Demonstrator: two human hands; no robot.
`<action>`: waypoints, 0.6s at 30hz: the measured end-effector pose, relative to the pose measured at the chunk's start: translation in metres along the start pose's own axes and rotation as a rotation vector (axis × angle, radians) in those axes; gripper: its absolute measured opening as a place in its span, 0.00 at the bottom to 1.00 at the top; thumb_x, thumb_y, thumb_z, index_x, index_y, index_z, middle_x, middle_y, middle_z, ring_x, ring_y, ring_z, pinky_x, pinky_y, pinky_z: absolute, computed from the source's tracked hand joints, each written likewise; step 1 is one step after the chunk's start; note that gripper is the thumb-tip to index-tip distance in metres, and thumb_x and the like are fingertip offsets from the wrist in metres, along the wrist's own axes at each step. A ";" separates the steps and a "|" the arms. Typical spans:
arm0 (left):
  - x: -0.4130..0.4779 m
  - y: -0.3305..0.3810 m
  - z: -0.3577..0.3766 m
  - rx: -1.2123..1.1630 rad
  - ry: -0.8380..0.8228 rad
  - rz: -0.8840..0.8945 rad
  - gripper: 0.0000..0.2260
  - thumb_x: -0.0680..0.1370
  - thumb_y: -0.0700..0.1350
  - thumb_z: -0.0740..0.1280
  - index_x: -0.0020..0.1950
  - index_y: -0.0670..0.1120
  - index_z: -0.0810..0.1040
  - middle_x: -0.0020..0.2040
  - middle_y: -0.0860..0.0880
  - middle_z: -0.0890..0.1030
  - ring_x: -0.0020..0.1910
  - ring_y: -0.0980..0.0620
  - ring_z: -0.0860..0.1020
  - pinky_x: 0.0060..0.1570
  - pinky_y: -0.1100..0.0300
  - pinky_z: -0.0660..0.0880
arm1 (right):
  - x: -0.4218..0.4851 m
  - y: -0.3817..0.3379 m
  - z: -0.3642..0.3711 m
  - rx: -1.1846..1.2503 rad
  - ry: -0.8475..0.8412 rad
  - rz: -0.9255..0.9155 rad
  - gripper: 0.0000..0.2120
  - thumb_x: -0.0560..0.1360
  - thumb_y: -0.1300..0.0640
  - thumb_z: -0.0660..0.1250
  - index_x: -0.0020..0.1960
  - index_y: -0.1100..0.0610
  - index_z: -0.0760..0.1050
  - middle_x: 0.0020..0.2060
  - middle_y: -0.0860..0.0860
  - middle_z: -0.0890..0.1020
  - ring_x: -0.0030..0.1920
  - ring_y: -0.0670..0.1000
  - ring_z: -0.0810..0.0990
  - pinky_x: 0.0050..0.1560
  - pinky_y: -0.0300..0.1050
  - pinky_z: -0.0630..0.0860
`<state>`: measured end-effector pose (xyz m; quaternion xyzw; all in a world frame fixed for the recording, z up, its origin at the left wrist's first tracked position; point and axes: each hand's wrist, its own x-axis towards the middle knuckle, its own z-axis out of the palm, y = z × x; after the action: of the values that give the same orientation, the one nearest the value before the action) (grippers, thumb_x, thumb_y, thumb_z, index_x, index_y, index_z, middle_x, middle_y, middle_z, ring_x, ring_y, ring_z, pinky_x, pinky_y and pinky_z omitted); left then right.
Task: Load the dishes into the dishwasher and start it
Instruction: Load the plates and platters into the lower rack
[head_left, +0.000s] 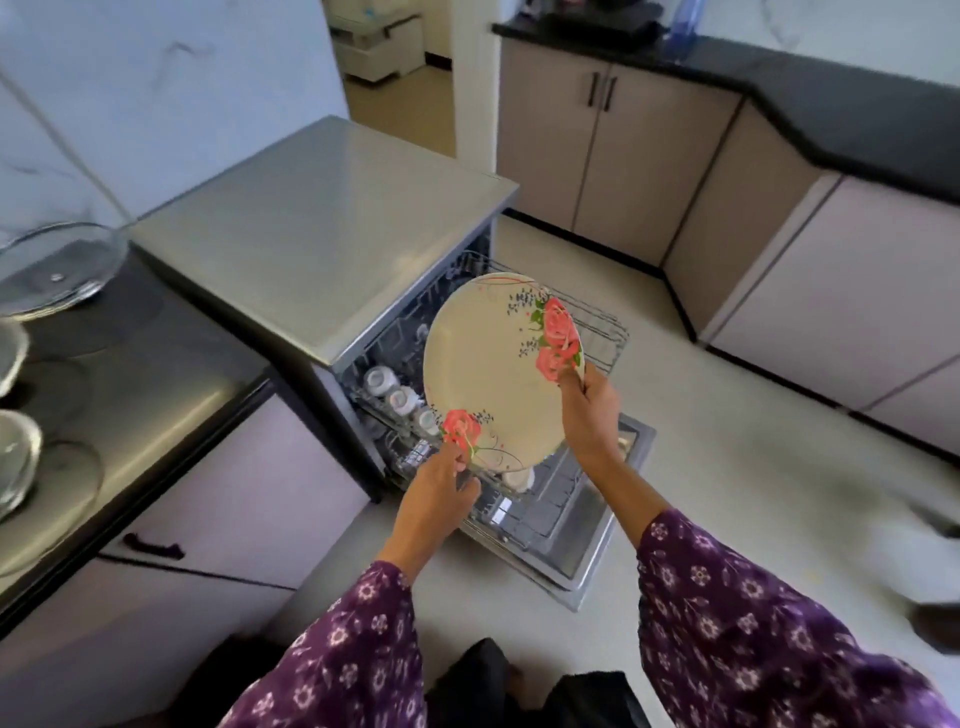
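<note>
One plate (498, 364), tilted: right hand (589, 413) pinches right rim, left hand (439, 491) grips bottom rim. Three white cups (402, 400) racked just left of hands.

No text, label, brand or number can be read anywhere. The plate (498, 364) bears only printed roses, and the dishwasher (322, 228) shows no legible marking.

Just below your grip on the plate (493, 358), the dishwasher (322, 218) stands on the pale floor (727, 467), its wire racks (597, 322) pulled out. Upturned cups (384, 382) sit in a rack left of your grip. Far left, the dark counter (156, 374) carries a glass lid (52, 270) and glass bowls (15, 457).
</note>
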<state>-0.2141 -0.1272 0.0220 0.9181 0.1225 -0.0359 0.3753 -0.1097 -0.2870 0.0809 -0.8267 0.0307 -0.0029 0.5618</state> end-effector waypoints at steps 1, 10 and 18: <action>0.008 0.004 0.009 0.024 -0.036 0.040 0.10 0.76 0.44 0.65 0.56 0.44 0.71 0.46 0.51 0.75 0.45 0.49 0.76 0.41 0.59 0.72 | 0.003 0.008 -0.008 -0.006 0.038 0.028 0.11 0.80 0.58 0.57 0.40 0.58 0.70 0.25 0.47 0.66 0.22 0.42 0.61 0.21 0.31 0.56; 0.073 -0.006 0.113 0.355 -0.490 0.583 0.15 0.78 0.41 0.63 0.64 0.45 0.74 0.63 0.47 0.76 0.62 0.50 0.73 0.60 0.60 0.69 | 0.009 0.103 -0.058 -0.016 0.404 0.226 0.11 0.80 0.55 0.57 0.46 0.60 0.74 0.31 0.52 0.74 0.29 0.47 0.66 0.27 0.39 0.59; 0.108 -0.055 0.191 0.928 -0.659 0.953 0.15 0.65 0.46 0.75 0.50 0.45 0.83 0.54 0.47 0.82 0.60 0.50 0.77 0.59 0.55 0.74 | -0.004 0.158 -0.063 0.051 0.604 0.286 0.11 0.81 0.56 0.56 0.47 0.58 0.75 0.29 0.48 0.71 0.28 0.45 0.65 0.22 0.31 0.60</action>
<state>-0.1188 -0.2010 -0.1695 0.8775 -0.4360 -0.1909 -0.0591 -0.1236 -0.4028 -0.0427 -0.7615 0.3116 -0.1698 0.5424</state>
